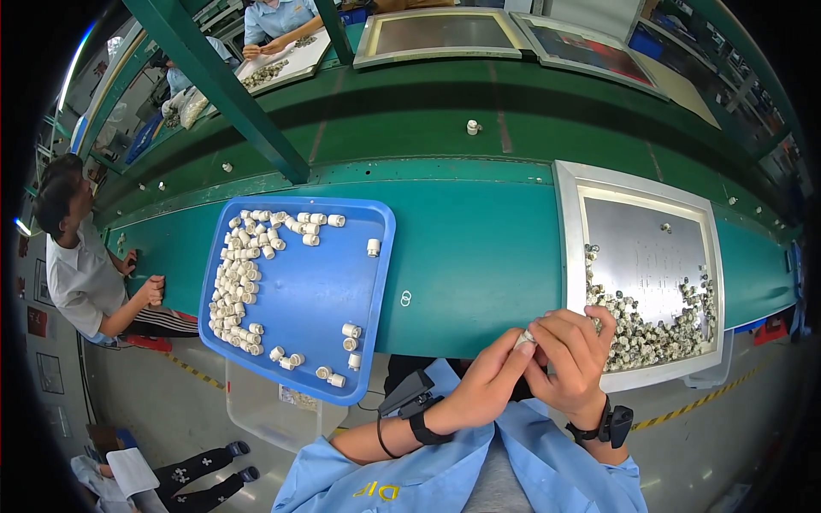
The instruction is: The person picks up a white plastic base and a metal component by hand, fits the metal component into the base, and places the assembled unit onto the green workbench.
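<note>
Above the near edge of the green bench, my left hand and my right hand meet with their fingertips pinched together. Between them shows a bit of a small white part; the fingers cover most of it. Left of my hands lies a blue tray with many white cylindrical parts crowded along its left side and several more at its right edge. Close by my right hand, a metal-framed tray holds a heap of small white-and-metal pieces. Two thin white rings rest on the bench between the trays.
Beyond a raised ledge, a green conveyor belt carries a few white parts. A green post rises behind the blue tray. Framed panels lie at the back. Co-workers sit at far left and across the belt.
</note>
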`<state>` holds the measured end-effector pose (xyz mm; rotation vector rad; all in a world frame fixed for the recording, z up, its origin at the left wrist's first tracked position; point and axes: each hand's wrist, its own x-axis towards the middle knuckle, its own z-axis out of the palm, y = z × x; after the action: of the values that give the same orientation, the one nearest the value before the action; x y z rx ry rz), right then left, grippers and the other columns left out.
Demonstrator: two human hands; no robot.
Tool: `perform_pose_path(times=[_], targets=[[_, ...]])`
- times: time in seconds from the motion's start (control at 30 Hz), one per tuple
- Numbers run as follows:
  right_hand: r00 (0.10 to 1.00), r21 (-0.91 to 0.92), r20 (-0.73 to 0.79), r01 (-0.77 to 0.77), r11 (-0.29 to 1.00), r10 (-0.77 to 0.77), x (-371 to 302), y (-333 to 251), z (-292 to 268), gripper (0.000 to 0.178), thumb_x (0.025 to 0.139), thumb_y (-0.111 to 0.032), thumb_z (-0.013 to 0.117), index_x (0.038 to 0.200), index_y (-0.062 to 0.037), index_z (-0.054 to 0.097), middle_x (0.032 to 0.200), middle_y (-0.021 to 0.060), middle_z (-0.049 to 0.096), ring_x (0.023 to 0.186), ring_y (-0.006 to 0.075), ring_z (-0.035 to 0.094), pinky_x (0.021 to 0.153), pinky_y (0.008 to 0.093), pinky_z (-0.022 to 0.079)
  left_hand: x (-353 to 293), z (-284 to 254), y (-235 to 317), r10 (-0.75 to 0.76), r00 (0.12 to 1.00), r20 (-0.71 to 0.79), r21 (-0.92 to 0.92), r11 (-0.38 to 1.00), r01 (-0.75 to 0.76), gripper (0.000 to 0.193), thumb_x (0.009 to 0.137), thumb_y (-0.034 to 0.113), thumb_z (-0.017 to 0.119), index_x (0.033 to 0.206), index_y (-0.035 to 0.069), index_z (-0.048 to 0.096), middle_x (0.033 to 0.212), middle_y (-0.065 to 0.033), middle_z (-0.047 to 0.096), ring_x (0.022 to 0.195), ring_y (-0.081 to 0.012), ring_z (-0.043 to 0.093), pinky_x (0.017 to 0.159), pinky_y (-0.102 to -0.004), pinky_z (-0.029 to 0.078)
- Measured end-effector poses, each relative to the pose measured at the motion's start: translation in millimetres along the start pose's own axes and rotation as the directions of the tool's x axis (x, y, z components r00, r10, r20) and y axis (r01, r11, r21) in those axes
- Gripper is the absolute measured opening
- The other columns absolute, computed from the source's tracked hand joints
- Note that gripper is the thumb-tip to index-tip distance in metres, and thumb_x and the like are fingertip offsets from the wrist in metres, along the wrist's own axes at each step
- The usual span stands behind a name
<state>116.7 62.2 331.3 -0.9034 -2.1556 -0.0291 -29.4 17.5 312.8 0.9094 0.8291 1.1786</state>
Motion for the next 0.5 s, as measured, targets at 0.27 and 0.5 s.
perform_pose_path(times=[0.27,0.5], targets=[[0.999,-0.002,0.006,0.034,0.999,-0.034,-8.2,22.3,0.9,0.035,0.066,-0.011,0.078,0.100,-0.0063,0.071,0.105,0.0070,0.067,0.094,0.0243,0.065,0.092,0.0474,0.040,21.9,-9.7,0.2,0.103,0.995,0.018,0.206,0.973,-0.104,0.017,0.104,0.013,0.053,0.115,0.001,0.060,0.099,-0.0037,0.060,0.091,-0.0121,0.053,0.082,-0.0286,0.046],[0.998,0.138,0.042,0.038,0.990,-0.044,2.1,48.1,-9.2,0.035,0.067,-0.016,0.080,0.101,-0.0070,0.071,0.107,0.0071,0.068,0.093,0.0241,0.065,0.091,0.0471,0.041,33.3,-12.4,-12.6,-0.025,0.992,0.121,0.033,0.999,0.021,0.021,0.102,0.014,0.060,0.118,0.001,0.062,0.105,-0.0032,0.063,0.099,-0.0116,0.058,0.088,-0.0278,0.047]])
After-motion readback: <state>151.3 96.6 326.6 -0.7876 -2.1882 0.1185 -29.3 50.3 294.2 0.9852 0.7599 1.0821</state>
